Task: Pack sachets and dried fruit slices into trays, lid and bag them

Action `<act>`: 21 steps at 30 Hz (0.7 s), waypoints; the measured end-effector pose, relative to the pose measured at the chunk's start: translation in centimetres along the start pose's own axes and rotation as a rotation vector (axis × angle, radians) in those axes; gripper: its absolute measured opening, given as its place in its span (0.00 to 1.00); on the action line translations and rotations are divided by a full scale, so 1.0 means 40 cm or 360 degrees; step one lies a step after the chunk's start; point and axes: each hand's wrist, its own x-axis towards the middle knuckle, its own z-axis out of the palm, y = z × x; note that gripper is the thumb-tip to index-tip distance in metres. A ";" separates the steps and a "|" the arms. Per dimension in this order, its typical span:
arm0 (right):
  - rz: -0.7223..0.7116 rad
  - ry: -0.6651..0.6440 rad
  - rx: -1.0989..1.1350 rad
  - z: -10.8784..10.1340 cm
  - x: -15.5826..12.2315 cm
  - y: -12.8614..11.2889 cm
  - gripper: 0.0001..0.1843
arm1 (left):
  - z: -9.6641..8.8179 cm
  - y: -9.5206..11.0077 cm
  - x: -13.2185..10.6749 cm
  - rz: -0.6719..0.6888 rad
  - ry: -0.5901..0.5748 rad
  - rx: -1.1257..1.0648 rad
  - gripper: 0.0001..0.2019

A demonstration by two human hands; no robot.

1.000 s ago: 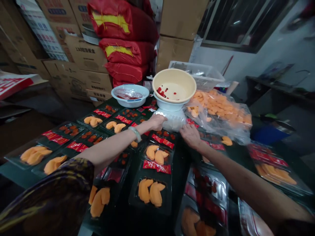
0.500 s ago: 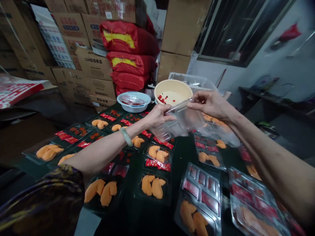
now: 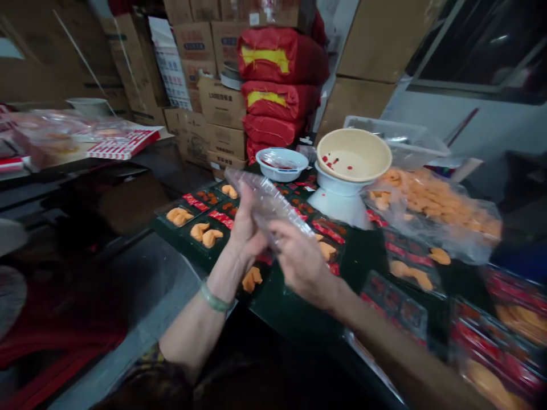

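My left hand (image 3: 244, 230), with a pale green bangle on its wrist, grips the left side of a stack of clear plastic lids (image 3: 280, 200). The lids are tilted above the table, their edges fanned like thin ridges. My right hand (image 3: 301, 263) is closed on the lower right part of the same stack; blur hides how its fingers sit. Below and around the hands are black trays (image 3: 205, 234) with orange folded pieces, red sachets and dark red bits. Toward the right, a covered tray (image 3: 397, 307) lies partly under my right forearm.
A cream basin (image 3: 354, 154) with a few red bits rests on a white one, beside a light blue basin (image 3: 282, 164). A clear bag of orange pieces (image 3: 440, 202) lies at right. Red sacks (image 3: 282, 57) and cardboard boxes stand behind. Another table is at left.
My view has swung left. Both hands have drawn nearer to me with the lids, which are now tilted the other way, and my right hand has come in lower.
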 end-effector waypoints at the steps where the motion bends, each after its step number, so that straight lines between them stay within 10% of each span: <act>1: -0.0007 -0.0048 0.0084 0.036 -0.010 -0.025 0.11 | -0.020 0.002 -0.025 0.0077 0.0020 -0.0083 0.24; 6: 0.0265 -0.0249 0.0453 0.095 0.005 -0.091 0.09 | -0.092 0.004 -0.097 0.0055 0.0068 -0.0248 0.25; 13: 0.1291 -0.0408 0.0916 0.117 0.099 -0.064 0.14 | -0.091 -0.030 -0.133 -0.0062 0.0069 -0.0205 0.24; 21: 0.1546 -0.0605 0.1234 0.131 0.117 -0.022 0.16 | -0.151 -0.052 -0.120 -0.0032 -0.0092 -0.0105 0.32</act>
